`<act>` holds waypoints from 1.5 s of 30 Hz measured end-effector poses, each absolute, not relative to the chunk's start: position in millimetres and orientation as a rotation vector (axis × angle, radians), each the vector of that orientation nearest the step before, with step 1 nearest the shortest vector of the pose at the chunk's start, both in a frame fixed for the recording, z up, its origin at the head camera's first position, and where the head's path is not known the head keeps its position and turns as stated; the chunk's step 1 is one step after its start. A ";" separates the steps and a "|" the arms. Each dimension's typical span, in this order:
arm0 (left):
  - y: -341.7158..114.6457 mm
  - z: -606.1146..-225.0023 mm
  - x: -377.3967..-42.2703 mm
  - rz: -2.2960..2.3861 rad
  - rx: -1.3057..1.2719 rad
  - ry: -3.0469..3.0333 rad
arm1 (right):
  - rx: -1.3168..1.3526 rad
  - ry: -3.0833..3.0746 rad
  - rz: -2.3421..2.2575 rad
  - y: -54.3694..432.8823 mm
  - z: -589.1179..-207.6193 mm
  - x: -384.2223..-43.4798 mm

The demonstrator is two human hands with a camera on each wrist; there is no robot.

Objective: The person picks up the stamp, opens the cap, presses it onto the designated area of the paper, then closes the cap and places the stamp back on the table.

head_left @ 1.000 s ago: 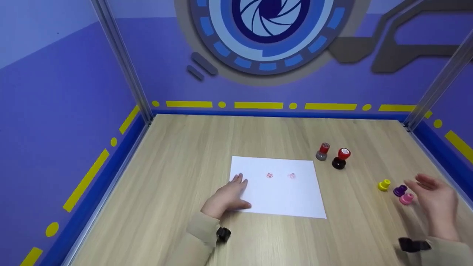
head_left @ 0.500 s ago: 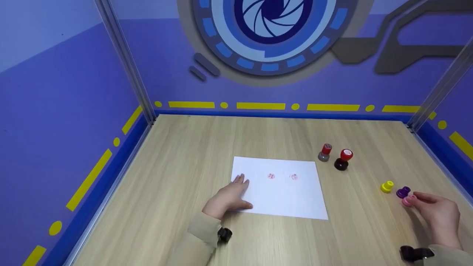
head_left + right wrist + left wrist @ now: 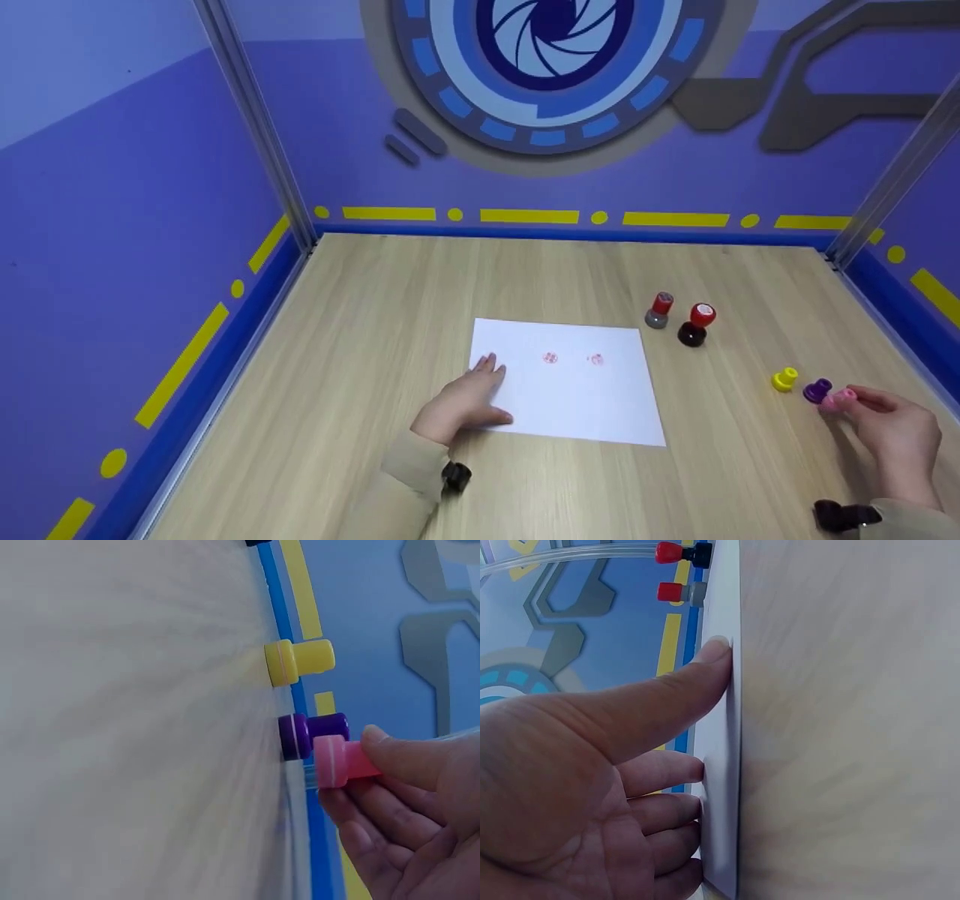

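Between thumb and fingers, my right hand (image 3: 900, 431) pinches a small pink stamp (image 3: 331, 762) by its handle. The right wrist view shows its wide base raised off the table, just beside a purple stamp (image 3: 294, 736). A yellow stamp (image 3: 282, 663) stands upright a little further off. My left hand (image 3: 466, 397) lies spread on the left side of a white sheet of paper (image 3: 577, 409), thumb (image 3: 714, 652) near its front edge. Two red round prints, a left print (image 3: 550, 358) and a fainter right print (image 3: 597, 359), mark the sheet's upper half.
Behind the paper's right corner stand a red and grey stamp (image 3: 659, 310) and a red and black stamp (image 3: 697, 325). Blue-purple panels (image 3: 330, 127) with metal corner posts enclose the wooden table (image 3: 337, 337) at the back and sides.
My right hand has come down from beside the pink stamp, taken hold of it and raised it slightly from the table. The left hand stays put on the paper.
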State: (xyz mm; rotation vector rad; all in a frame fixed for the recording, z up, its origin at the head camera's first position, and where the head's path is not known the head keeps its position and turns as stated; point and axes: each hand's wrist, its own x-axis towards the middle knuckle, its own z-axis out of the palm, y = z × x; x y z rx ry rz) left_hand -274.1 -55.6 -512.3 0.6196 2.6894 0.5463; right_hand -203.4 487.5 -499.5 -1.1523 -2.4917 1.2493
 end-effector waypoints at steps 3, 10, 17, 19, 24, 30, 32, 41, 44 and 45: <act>-55.5 -511.9 -273.8 0.549 0.613 2.689 | -1.142 -2.480 1.195 484.4 -492.8 -203.4; -55.7 -511.4 -272.6 0.544 0.609 2.695 | -1.112 -2.428 1.194 467.6 -471.4 -207.5; -54.7 -510.5 -272.4 0.541 0.608 2.701 | -1.020 -2.423 1.261 441.1 -455.0 -211.3; -54.4 -510.6 -272.3 0.542 0.604 2.702 | -0.978 -2.441 1.284 433.2 -452.9 -211.7; -54.4 -510.8 -272.5 0.541 0.606 2.703 | -0.824 -2.493 1.335 413.4 -453.8 -212.6; -54.7 -511.3 -273.0 0.528 0.616 2.707 | -0.596 -2.560 1.347 390.0 -460.9 -219.2; -54.6 -511.0 -273.0 0.528 0.619 2.709 | -0.514 -2.568 1.362 381.5 -463.4 -221.9; -54.0 -510.9 -273.4 0.562 0.599 2.696 | -0.329 -2.595 1.471 340.8 -476.9 -231.2; -53.6 -511.0 -272.9 0.546 0.598 2.707 | -0.291 -2.558 1.551 325.8 -481.0 -234.2; -53.4 -511.0 -272.8 0.541 0.601 2.713 | -0.279 -2.548 1.570 321.1 -482.2 -235.1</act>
